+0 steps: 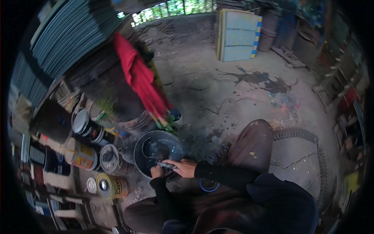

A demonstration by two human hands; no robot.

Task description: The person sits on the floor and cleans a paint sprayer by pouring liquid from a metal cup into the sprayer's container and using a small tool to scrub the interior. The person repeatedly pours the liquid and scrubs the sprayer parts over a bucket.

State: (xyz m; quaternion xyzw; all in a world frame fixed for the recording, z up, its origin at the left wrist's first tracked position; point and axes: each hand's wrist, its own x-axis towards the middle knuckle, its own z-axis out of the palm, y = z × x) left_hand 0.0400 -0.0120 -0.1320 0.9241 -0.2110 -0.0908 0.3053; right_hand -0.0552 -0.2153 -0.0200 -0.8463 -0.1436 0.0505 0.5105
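Note:
Both my hands are over the near side of a dark round basin (137, 150) with water in it. My right hand (186, 168) is closed around a small grey, metal-looking piece (166, 165), its exact kind too small to tell. Close beside it, my left hand (157, 171) is closed at the piece's left end, fingers bunched. A dark rounded vessel (150, 147) sits in the water beyond my hands. Below my right forearm shows the blue rim of a round container (210, 190), partly covered by my sleeve.
Left of the basin stand paint cans, including a yellow one (120, 186), a yellow-and-white bucket (80, 153) and a white-lidded black bucket (82, 124). Red cloth (136, 74) hangs beyond the basin. A coiled hose (298, 133) lies on the right; light-blue panels (238, 37) lean farther back.

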